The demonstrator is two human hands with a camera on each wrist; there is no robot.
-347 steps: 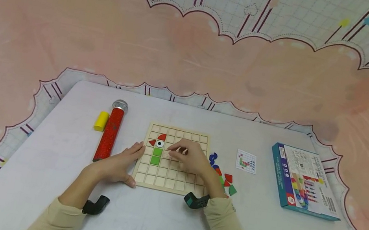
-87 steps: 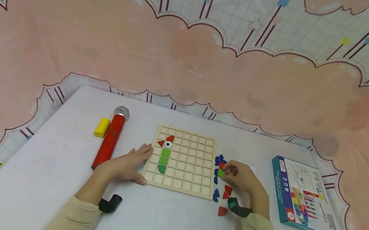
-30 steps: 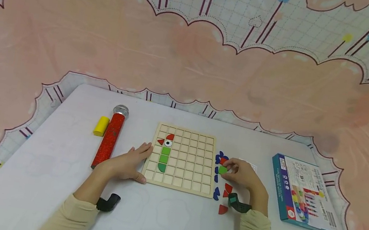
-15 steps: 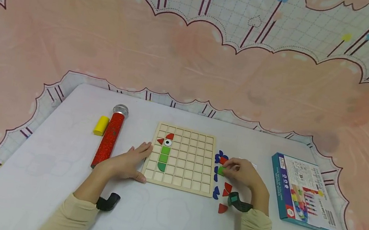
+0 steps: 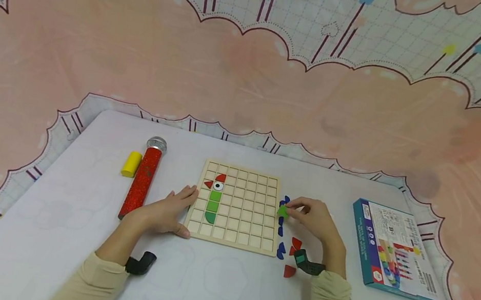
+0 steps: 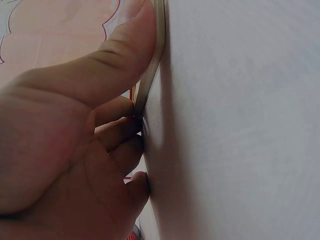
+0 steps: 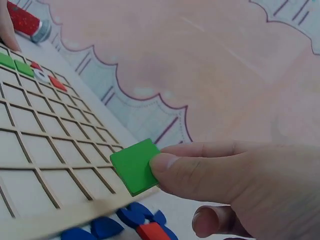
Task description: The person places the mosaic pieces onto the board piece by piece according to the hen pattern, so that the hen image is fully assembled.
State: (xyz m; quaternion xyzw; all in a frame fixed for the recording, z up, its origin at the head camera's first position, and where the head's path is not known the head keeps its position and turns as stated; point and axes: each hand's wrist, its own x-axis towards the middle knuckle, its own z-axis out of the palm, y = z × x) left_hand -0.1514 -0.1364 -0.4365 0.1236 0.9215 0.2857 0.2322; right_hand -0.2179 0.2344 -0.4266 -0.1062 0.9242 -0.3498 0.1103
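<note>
The right hand (image 5: pixel 312 217) pinches a green square (image 7: pixel 134 167) between thumb and index finger, the thumb pressed on one corner of its broad face. The square juts out from the fingertips on the side toward the board, so most of it is uncovered, and it is tilted. In the head view it appears just off the right edge of the gridded wooden board (image 5: pixel 246 213), over the upper part of a row of blue pieces (image 5: pixel 281 251). The right wrist view shows it raised, with a red piece (image 7: pixel 152 231) among the blue ones below the hand.

The left hand (image 5: pixel 164 214) has its fingers extended and thumb spread, lying along the board's left edge with the thumb at the near left corner; it grips no loose piece.

On the board, a red piece (image 5: pixel 221 177) sits above a white eye piece (image 5: pixel 218 186), with a red triangle (image 5: pixel 208 184) to its left. Below the eye run two green tiles (image 5: pixel 213 201) and a green rounded piece (image 5: pixel 209 217).

More red pieces (image 5: pixel 289 272) lie on the bench (image 5: pixel 219 292) near the right wrist. A red microphone (image 5: pixel 141 182) and a yellow cylinder (image 5: pixel 131 164) lie left of the board; a flat box (image 5: pixel 402 252) lies well to the right.
</note>
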